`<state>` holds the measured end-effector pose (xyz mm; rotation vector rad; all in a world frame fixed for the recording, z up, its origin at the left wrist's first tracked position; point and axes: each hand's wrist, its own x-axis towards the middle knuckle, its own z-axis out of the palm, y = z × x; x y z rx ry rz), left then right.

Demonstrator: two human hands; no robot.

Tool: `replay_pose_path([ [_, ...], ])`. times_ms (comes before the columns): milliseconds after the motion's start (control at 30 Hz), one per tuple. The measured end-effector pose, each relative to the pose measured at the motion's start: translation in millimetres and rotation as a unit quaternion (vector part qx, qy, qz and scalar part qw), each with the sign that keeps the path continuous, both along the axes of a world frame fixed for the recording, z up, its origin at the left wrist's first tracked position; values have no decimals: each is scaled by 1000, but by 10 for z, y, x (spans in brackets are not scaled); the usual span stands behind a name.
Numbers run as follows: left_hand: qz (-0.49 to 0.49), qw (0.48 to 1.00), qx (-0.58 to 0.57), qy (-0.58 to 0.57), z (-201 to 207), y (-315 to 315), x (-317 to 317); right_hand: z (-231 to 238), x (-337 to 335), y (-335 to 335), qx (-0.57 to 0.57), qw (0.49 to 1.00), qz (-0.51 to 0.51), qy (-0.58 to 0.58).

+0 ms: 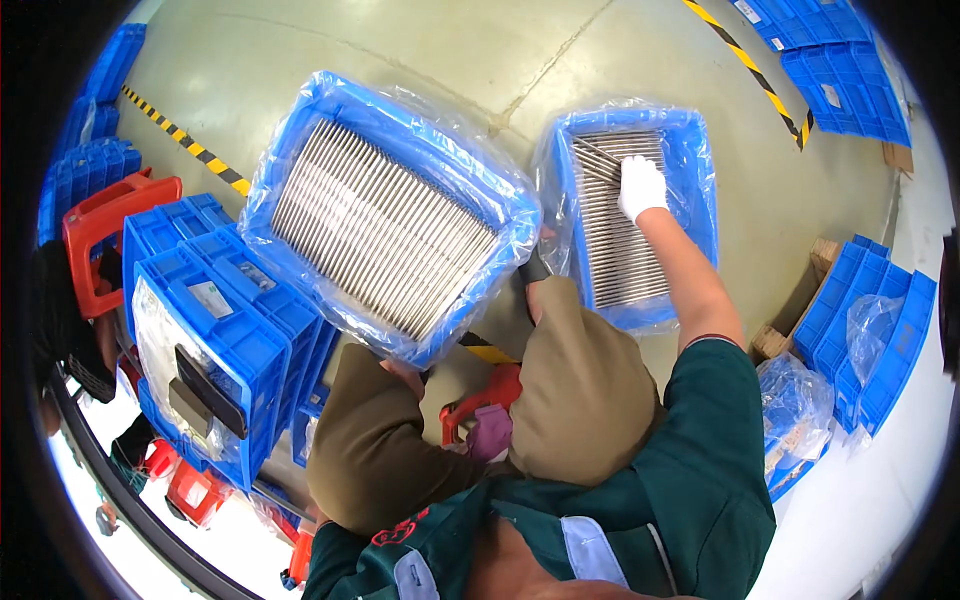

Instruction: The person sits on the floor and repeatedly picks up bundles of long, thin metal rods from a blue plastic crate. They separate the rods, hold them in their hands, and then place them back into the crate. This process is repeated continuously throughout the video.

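Note:
My right hand [642,187], in a white glove, reaches over the right-hand blue crate [706,225], which is lined with clear plastic. Its fingers are closed at the ends of a few thin metal rods [597,158] that lie slanted across the others. Beneath them, a row of silvery metal rods [625,265] fills most of that crate, side by side. To the left stands a larger lined blue crate [300,110], tilted in view, holding a long row of similar metal rods [375,225]. My left hand does not show.
Stacked blue crates [215,300] stand close on the left, with a black flat object [210,390] against them. A red stool [95,240] is beyond. More blue crates [850,90] and a bundle of clear plastic [795,405] sit at the right. Striped tape [185,140] marks the floor.

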<state>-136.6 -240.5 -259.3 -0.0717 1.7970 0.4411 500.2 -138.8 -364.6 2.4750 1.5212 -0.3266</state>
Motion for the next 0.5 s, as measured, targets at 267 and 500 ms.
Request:
replay_pose_path([
  [267,-1,1000,2,-3,-27,48,-60,150,-117,-65,-95,989,-65,93],
  [500,-10,999,46,-7,212,105,-133,-234,-383,-745,48,935,-244,253],
])
